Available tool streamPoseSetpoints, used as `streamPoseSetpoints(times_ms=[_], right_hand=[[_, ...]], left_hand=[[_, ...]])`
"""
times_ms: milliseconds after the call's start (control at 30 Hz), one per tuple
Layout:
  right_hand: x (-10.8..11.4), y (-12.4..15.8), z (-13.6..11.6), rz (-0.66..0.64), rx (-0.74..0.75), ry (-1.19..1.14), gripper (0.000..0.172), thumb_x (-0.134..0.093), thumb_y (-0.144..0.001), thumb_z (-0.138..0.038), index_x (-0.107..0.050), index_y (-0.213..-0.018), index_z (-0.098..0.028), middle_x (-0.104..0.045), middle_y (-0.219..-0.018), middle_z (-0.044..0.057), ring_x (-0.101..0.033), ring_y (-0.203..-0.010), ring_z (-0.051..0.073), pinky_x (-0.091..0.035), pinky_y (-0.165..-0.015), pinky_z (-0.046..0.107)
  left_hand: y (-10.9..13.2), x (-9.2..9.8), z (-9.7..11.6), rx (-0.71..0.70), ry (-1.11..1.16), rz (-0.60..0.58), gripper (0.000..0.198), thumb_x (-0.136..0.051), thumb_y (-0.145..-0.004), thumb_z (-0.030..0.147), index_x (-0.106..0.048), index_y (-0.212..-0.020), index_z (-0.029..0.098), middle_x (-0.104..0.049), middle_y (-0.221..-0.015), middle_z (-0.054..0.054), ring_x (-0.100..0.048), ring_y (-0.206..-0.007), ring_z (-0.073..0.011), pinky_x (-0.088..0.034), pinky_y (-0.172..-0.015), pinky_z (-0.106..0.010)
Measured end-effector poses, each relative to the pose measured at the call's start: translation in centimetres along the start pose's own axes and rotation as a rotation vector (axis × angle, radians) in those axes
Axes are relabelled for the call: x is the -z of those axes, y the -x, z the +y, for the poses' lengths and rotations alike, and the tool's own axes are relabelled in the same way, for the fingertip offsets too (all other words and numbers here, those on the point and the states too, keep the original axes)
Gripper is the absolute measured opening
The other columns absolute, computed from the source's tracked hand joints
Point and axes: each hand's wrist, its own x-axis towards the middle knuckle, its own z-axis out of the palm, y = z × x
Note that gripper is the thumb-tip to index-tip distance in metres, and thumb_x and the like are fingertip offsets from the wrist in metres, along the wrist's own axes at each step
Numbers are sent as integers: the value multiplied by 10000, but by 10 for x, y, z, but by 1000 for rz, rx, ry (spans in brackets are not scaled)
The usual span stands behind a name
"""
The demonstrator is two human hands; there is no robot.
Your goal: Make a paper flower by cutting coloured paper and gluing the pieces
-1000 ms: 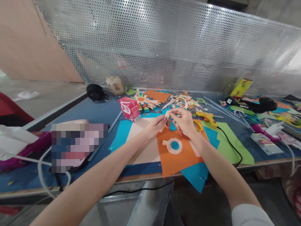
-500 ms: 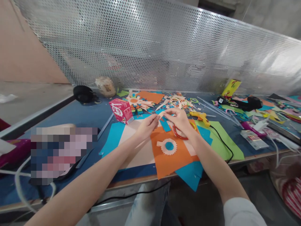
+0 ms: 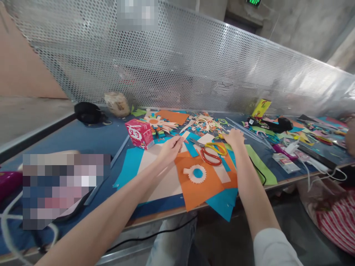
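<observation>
Forward, right hand (image 3: 234, 137) (palm down).

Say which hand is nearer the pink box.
Left. The left hand is slightly right of the pink box; the right hand is farther right, past the scissors.

You are holding a small pale paper strip (image 3: 186, 135) in your left hand (image 3: 171, 148), and a yellow glue gun (image 3: 221, 136) is partly showing at your right hand (image 3: 235, 137).

Craft workshop: scissors (image 3: 204, 146), paper scraps (image 3: 205, 123)
</observation>
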Motion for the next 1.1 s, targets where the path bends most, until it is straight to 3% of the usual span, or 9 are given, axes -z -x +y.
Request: streamPoseSetpoints(times_ms=[67, 133, 233, 333, 533, 700, 800, 1000, 1100], right_hand=[[-3, 7, -14, -246, -27, 198, 373, -606, -730, -468, -624, -890, -131, -632, -951, 149, -589, -906, 254, -436, -748, 322], [-7, 19, -26, -447, 54, 357, 440, -589, -717, -511, -612, -944, -135, -614, -1030, 149, -597, -908, 258, -431, -734, 297], [-10, 37, -36, -425, 112, 494, 515, -546, -754, -476, -529, -1095, -90, -554, -1128, 200, -577, -965, 287, -431, -730, 299], [-9, 47, -38, -409, 119, 492, 524, -455, -814, -480, -485, -1129, -62, -572, -1092, 206, -584, -954, 278, -435, -715, 293], [-10, 46, -37, -511, 268, 600, 269, -532, -785, -303, -591, -953, -102, -632, -986, 156, -604, -902, 254, -431, -726, 277], [-13, 48, -45, -469, 268, 643, 205, -510, -768, -205, -601, -924, -108, -614, -975, 162, -609, -847, 250, -439, -694, 286], [-10, 48, -48, -354, 273, 680, 238, -482, -782, -189, -577, -977, -91, -554, -1066, 192, -581, -917, 266, -430, -763, 313], [0, 42, -37, 15, 128, 518, 462, -474, -792, -468, -476, -1013, -63, -532, -1012, 212, -568, -900, 302, -433, -737, 360], [5, 41, -30, 63, 132, 289, 456, -455, -776, -548, -432, -958, -131, -561, -951, 154, -564, -879, 267, -431, -689, 328]], left_hand=[[-2, 2, -1, 17, -9, 15, 283, -367, -835, 409, -493, -726, 181, -357, -520, 47, -352, -467, -100, -273, -452, -210], [-4, 4, -2, 25, -37, 20, 284, -352, -838, 400, -507, -743, 182, -344, -509, 50, -354, -464, -104, -274, -453, -211], [-6, 3, -2, 17, -107, 24, 264, -355, -834, 366, -508, -726, 180, -385, -533, 38, -392, -497, -109, -295, -481, -214], [-7, 2, -3, 12, -144, 24, 254, -346, -838, 354, -479, -706, 183, -417, -561, 30, -402, -512, -109, -300, -489, -215], [-5, 3, -3, 26, -106, 26, 242, -339, -846, 372, -452, -729, 193, -396, -553, 39, -384, -491, -107, -295, -473, -215], [-3, 4, -2, -14, -211, 15, 207, -364, -833, 318, -488, -734, 185, -436, -580, 27, -408, -511, -111, -295, -488, -221], [-4, 3, -3, -24, -213, 18, 230, -360, -836, 325, -525, -765, 182, -457, -588, 21, -424, -521, -114, -303, -490, -221], [-5, -1, -4, 22, 5, 45, 246, -382, -830, 354, -532, -747, 177, -373, -500, 47, -364, -433, -95, -278, -420, -203], [-5, -1, -1, 81, 167, 66, 214, -410, -818, 347, -496, -716, 180, -340, -472, 63, -331, -393, -80, -254, -383, -193]])
